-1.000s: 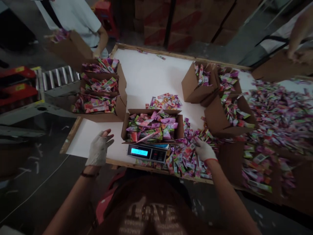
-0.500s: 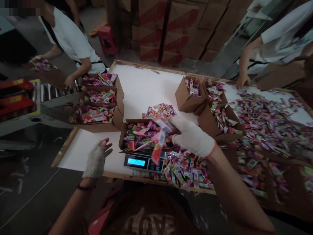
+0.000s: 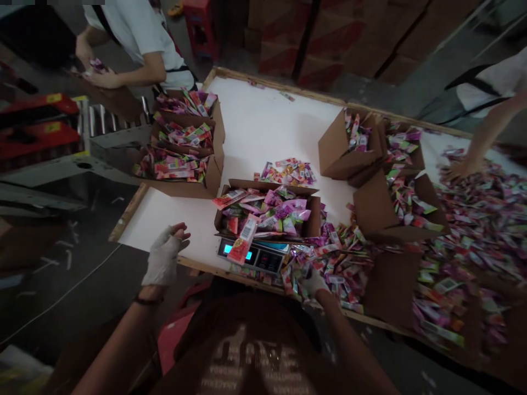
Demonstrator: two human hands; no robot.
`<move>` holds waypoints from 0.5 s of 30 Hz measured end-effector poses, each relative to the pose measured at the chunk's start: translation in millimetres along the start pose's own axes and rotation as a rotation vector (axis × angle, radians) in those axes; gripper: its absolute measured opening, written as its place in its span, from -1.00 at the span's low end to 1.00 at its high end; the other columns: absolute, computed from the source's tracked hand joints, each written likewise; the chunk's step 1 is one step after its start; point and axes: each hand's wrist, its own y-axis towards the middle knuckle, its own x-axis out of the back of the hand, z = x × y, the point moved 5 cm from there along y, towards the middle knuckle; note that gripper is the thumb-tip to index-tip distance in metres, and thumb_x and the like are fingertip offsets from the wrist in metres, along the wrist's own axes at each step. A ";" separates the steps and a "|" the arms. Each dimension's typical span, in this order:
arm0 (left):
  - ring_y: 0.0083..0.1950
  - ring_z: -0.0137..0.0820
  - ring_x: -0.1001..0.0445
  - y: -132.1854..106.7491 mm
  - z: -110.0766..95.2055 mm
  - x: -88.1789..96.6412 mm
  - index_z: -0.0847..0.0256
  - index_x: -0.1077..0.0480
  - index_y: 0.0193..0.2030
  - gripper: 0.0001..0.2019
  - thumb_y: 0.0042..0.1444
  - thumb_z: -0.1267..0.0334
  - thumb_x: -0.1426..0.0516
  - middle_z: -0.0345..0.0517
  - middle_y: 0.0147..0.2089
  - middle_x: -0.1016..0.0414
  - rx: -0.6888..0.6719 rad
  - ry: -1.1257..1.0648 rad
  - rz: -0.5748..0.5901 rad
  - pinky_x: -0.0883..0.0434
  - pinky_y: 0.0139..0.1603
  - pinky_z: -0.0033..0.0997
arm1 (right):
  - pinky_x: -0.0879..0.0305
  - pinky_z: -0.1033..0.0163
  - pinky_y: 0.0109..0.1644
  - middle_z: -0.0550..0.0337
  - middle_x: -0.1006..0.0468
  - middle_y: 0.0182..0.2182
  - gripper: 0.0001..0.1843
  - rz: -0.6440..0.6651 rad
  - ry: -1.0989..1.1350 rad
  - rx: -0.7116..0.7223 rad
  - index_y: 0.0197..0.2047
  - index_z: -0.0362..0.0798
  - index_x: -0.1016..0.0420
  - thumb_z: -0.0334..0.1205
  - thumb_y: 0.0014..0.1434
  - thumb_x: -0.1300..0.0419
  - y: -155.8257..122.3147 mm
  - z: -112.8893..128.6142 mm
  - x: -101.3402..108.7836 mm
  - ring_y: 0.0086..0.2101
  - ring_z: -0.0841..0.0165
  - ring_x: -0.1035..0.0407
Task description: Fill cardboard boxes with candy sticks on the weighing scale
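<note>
My left hand (image 3: 164, 258) hangs empty at the near edge of the worktop (image 3: 255, 126), fingers loosely apart. My right hand (image 3: 313, 282) lies in the heap of sachets (image 3: 343, 263) just right of the scale (image 3: 267, 260); I cannot tell if it grips any. The filled box (image 3: 313, 219) stands on the scale.

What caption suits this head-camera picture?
Gloved right hand in loose sachets beside a full carton on a scale; left hand hovers.

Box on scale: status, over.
Left hand open by table. Right hand in loose packets, grip unclear. Box full; one packet overhangs scale display.
</note>
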 end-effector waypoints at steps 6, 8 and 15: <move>-0.10 -0.15 -0.66 -34.6 -71.6 -4.6 0.10 -0.63 -0.04 -0.68 0.20 -0.02 -0.29 -0.01 -0.07 -0.68 -0.566 0.288 0.044 -0.59 0.00 -0.07 | -0.39 0.28 -0.09 0.01 -0.75 -0.24 -0.82 0.018 -0.060 -0.064 -0.12 -0.05 -0.71 -0.41 0.33 -0.26 22.4 -28.1 -7.7 -0.13 0.23 -0.66; -0.04 -0.14 -0.69 -62.6 -97.1 -12.7 0.07 -0.64 -0.01 -0.79 0.31 0.09 -0.26 0.01 0.02 -0.70 -0.914 0.434 0.129 -0.62 0.03 -0.08 | -0.35 0.28 -0.11 0.02 -0.76 -0.25 -0.74 -0.018 -0.074 -0.054 -0.16 -0.01 -0.73 -0.46 0.28 -0.22 32.7 -40.1 17.3 -0.12 0.20 -0.66; 0.03 -0.14 -0.66 -133.1 -137.0 -54.9 0.08 -0.51 0.17 -0.68 0.30 0.22 -0.31 0.09 0.05 -0.65 -1.592 0.664 0.491 -0.63 0.07 -0.11 | -0.36 0.27 -0.15 -0.06 -0.77 -0.10 -0.64 -0.216 -0.054 0.058 0.12 -0.03 -0.70 -0.16 0.39 -0.17 39.2 -41.9 107.5 -0.11 0.17 -0.62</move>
